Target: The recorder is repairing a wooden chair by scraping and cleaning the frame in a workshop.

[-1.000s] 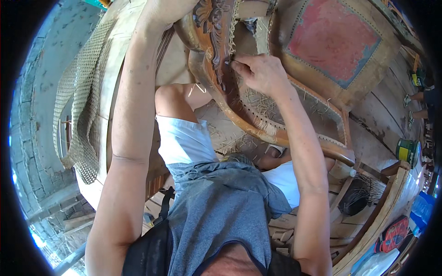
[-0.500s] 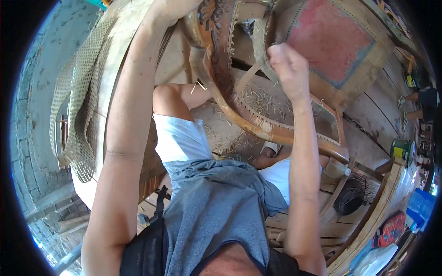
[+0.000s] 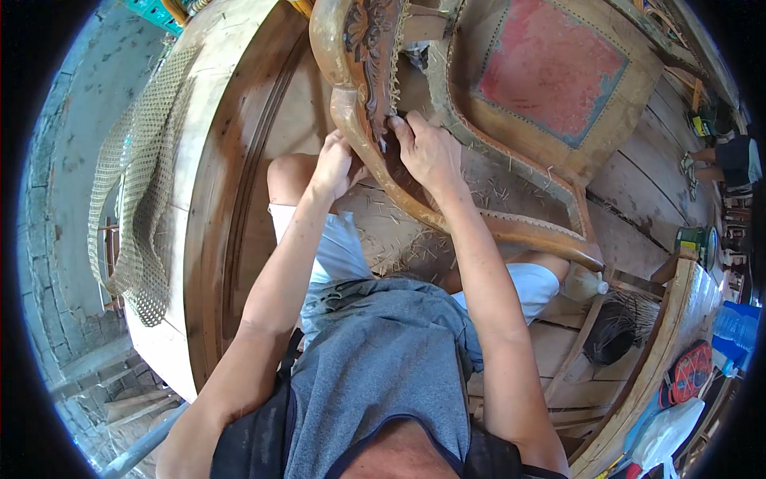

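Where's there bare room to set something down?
Mostly bare: the pale board between the draped mesh and brown moulding, and the plank floor between the wooden frame and green can. Crowded: around the left hand and right hand at the frame; lower right, with plastic bag and blue container.

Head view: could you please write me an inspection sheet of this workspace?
Surface: floorboards, with straw-like scraps scattered.
Work things: carved wooden frame, fringed along its inner edge.
Clutter: woven mesh at left; white plastic bag at lower right.
Hands: left hand at the frame's outer edge, right hand at its inner side; what the fingers grip is unclear.
Cables: nothing clearly seen.
Surroundings: grey wall at left; another person's legs at right.
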Available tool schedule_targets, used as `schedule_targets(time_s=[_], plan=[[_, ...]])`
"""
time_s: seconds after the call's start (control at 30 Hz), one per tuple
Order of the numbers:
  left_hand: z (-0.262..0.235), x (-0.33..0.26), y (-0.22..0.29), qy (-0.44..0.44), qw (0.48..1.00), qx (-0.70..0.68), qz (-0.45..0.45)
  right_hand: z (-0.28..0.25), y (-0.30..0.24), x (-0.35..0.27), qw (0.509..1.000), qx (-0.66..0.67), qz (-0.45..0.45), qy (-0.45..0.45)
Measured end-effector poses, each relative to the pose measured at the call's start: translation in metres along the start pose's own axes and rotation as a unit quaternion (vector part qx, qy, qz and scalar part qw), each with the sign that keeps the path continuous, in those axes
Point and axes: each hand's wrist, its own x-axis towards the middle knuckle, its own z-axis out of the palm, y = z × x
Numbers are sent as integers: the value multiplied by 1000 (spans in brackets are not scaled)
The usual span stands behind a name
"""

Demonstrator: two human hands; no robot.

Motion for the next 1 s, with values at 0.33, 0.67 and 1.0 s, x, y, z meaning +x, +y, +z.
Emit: schedule_targets(time_s=[0.33,0.67,1.0], plan=[[-19,25,-24,-15,983,68,170,-13,20,4,995,83,53,-23],[-7,30,-34,111,980,16,166,1,4,-9,990,127,53,-8],[0,36,-11,200,976,8,86,-1,3,-11,994,68,79,21]])
